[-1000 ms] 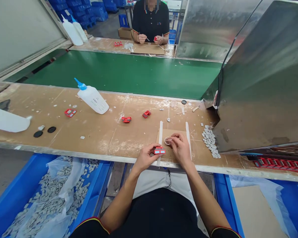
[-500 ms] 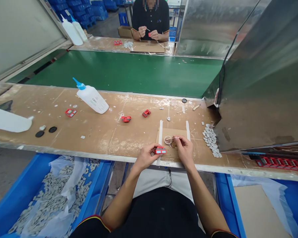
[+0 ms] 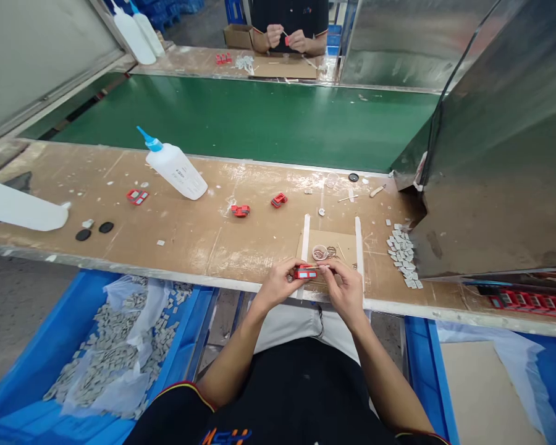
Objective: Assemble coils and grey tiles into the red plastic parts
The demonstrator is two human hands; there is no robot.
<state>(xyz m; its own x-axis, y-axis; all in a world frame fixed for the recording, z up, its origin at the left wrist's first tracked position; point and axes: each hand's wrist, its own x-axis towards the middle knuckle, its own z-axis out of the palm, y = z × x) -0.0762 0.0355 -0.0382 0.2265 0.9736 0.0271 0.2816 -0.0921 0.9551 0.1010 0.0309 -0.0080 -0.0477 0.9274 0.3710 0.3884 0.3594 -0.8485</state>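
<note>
My left hand point(image 3: 276, 287) is closed around a small red toy vehicle part point(image 3: 305, 274) with pale window panels, held at the table's front edge. Between the fingertips of my right hand point(image 3: 345, 289) is a thin wooden stick point(image 3: 312, 267). Its tip lies along the top of the red part; whether it touches is too small to tell. Just beyond my hands, a small round clear dish point(image 3: 319, 252) sits on a cardboard sheet point(image 3: 343, 240) edged by white tape strips. Another thin stick point(image 3: 341, 251) rests near the dish.
Several red toy parts point(image 3: 240, 211) and a blue-tipped bottle point(image 3: 178, 173) lie on the table. Grey pieces point(image 3: 402, 253) are piled at right, beside a metal housing point(image 3: 482, 204). A blue bin point(image 3: 32, 346) stands below left. Across the green belt point(image 3: 241, 117), a co-worker's hands point(image 3: 296, 41) work.
My right hand has brought the stick from the dish toward me to the red part. My left hand still holds that part. The whole view has shifted slightly.
</note>
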